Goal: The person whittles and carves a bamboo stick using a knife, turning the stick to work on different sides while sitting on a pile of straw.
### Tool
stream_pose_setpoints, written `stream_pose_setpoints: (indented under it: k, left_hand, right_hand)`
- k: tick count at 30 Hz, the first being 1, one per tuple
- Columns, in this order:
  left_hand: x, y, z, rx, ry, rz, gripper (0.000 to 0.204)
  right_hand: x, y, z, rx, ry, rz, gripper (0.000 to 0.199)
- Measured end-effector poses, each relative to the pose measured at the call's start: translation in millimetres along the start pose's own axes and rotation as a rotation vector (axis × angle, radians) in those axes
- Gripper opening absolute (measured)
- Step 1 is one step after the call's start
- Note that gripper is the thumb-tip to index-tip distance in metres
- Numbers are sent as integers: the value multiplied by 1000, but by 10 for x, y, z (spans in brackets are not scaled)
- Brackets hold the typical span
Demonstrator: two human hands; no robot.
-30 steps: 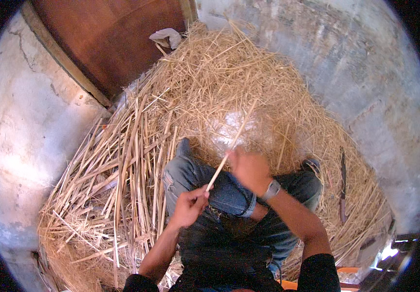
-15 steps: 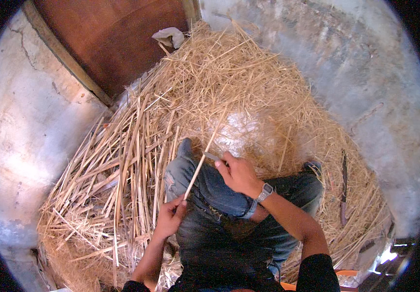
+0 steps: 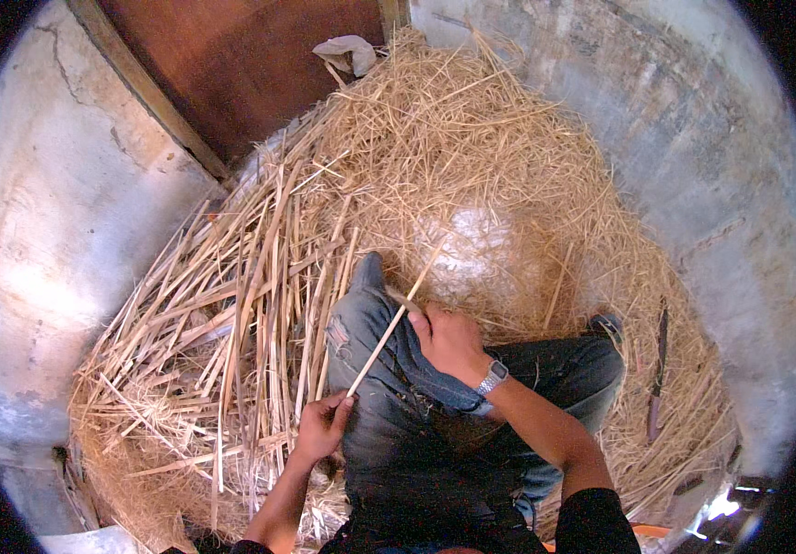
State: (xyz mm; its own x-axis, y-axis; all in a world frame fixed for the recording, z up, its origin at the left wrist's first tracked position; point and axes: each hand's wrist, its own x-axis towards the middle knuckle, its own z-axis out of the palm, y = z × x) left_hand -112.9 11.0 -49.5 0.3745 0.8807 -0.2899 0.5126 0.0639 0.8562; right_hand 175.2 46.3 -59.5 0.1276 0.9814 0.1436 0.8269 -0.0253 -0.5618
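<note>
I'm drawing my right hand nearer, gripping knife across stick; left hand is pinching stick's end, likely mid-scrape.

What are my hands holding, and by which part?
Left hand: the thin pale stick, by its near end. Right hand: a small blade, its held part hidden.

Uneven light: glare whitens the left wall and a patch amid the straw, while the door is dim; a gap at lower right burns out, the fisheye rim bends edges, and grain speckles the black corners
</note>
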Motion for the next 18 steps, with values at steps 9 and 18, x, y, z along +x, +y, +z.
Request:
stream_pose_setpoints:
  k: [9, 18]
  left_hand:
    - [114, -79, 77, 30, 6, -15, 28]
    - [113, 73, 62, 21, 15, -2, 28]
  right_hand:
    - [62, 167, -67, -272, -135, -345, 47]
    - [-244, -11, 135, -195, -220, -275, 42]
